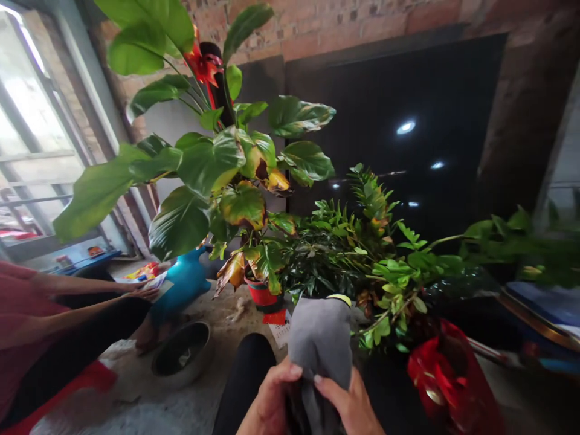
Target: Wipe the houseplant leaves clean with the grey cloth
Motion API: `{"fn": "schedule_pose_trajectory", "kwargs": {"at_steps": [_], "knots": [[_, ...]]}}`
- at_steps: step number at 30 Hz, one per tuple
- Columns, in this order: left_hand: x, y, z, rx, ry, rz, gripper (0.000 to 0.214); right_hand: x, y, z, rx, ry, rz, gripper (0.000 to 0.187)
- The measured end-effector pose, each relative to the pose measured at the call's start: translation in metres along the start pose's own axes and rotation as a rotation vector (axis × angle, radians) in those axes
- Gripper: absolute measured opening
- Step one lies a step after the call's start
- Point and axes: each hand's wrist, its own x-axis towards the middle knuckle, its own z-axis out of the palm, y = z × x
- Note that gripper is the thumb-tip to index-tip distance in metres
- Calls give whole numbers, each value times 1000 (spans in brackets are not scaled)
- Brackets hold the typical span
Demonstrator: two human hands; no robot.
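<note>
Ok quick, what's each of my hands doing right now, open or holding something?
Left hand: closed on the gray cloth, thumb on top.
Right hand: closed on the same cloth, thumb also on top.

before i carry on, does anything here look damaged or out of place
Yes: lower leaves on the tall plant, just above the red pot, are browned, yellowed and drooping, while its top leaves are green. The gray cloth in the left hand and right hand shows no clear damage.

Plain grey, soft fabric (319, 335) shows a curved yellow-green edge (341, 298); broad green leaves (242, 204) carry yellow and brown patches.
</note>
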Motion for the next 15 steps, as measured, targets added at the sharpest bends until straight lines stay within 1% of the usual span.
{"fn": "schedule_pose_trajectory", "kwargs": {"at_steps": [1,2,4,5,6,7,8,9,10,11,12,13,15], "knots": [[3,0,3,11,58,-16,27,-2,-3,-3,-34,-5,-3,38],[6,0,6,20,121,-34,26,-3,-7,-8,-59,-49,-4,39],[12,1,14,17,223,-55,25,0,-16,-26,-77,-232,-15,42],[15,2,17,9,257,-47,26,5,-21,-40,-74,-319,-19,43],[17,3,19,3,287,-29,27,13,-26,-55,-57,-371,-14,42],[19,5,19,2,312,-8,28,23,-31,-73,-40,-331,-3,40],[20,7,17,7,332,21,29,36,-37,-91,-15,-184,8,36],[21,9,14,20,346,45,30,50,-44,-109,61,8,10,39],[22,10,10,39,350,58,31,65,-52,-126,171,193,-17,44],[23,11,4,65,342,59,32,81,-61,-140,289,336,-47,45],[24,11,-1,94,327,51,34,97,-71,-151,366,429,-52,42],[25,10,-7,122,309,40,36,113,-81,-157,420,472,-50,39],[27,9,-17,155,278,9,39,143,-96,-157,470,519,-63,37]]}}
